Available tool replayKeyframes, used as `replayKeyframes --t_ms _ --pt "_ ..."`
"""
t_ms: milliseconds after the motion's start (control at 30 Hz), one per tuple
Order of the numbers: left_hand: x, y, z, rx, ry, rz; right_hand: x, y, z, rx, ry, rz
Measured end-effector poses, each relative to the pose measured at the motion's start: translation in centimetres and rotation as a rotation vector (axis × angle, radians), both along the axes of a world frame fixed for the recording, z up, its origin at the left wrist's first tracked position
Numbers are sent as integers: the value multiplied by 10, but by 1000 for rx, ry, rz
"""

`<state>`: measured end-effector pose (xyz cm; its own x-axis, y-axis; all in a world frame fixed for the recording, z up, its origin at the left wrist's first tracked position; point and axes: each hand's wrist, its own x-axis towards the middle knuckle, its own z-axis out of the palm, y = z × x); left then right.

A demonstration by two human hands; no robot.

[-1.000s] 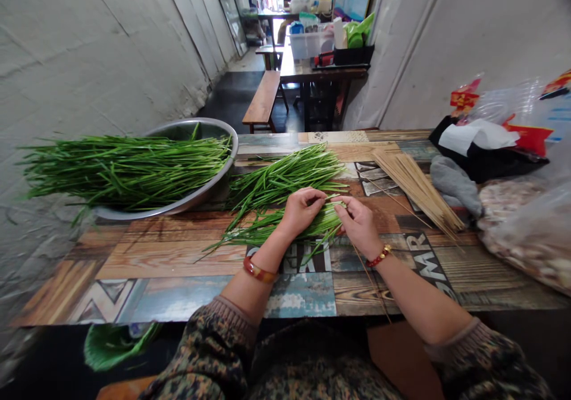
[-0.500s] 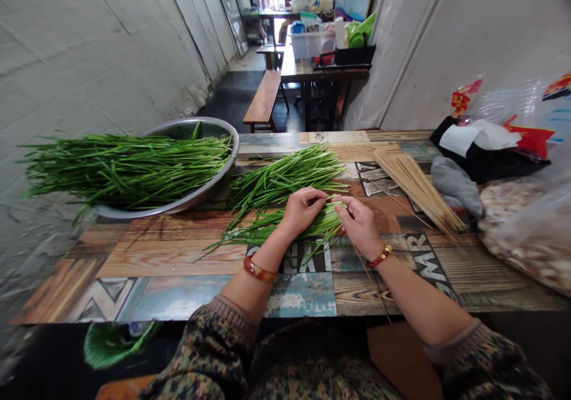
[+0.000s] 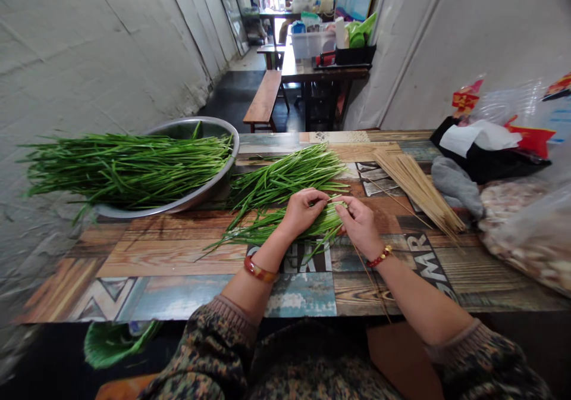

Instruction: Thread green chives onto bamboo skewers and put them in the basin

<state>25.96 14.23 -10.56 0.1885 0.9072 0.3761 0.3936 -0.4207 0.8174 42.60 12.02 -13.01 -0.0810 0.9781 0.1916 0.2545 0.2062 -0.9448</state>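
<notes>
My left hand point(image 3: 303, 211) is closed, its thumb and fingertips pinching the pale ends of green chives point(image 3: 263, 227). Opposite it, the fingers of my right hand point(image 3: 362, 226) are pressed onto the same chive ends, and the two sets of fingertips nearly meet. A thin bamboo skewer point(image 3: 369, 278) runs from under my right hand toward the table's front edge; whether the hand grips it is hidden. Just behind my hands lies a loose pile of chives point(image 3: 292, 174). To the right is a fanned bundle of bamboo skewers point(image 3: 417, 191).
At the left stands a metal basin point(image 3: 237, 150) heaped with chives that overhang its rim. A grey cloth-like bundle point(image 3: 455, 184) and a clear bag of pale pieces point(image 3: 526, 233) sit at the right. Farther off are a bench point(image 3: 264, 99), another table and a person.
Hardly anything differs. My fingertips shift very slightly at the chive ends, while both arms and the things on the table stay put.
</notes>
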Motion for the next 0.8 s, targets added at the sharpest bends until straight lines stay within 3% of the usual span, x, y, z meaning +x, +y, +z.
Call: replayKeyframes --t_ms 500,667,800 --pt "-1 -1 2 -39 -11 -48 -2 0 0 -30 96 -9" --pt "-3 -1 5 -11 86 -68 -1 -1 3 30 19 3" --pt "-4 -1 9 40 185 4 0 0 3 46 -34 -6"
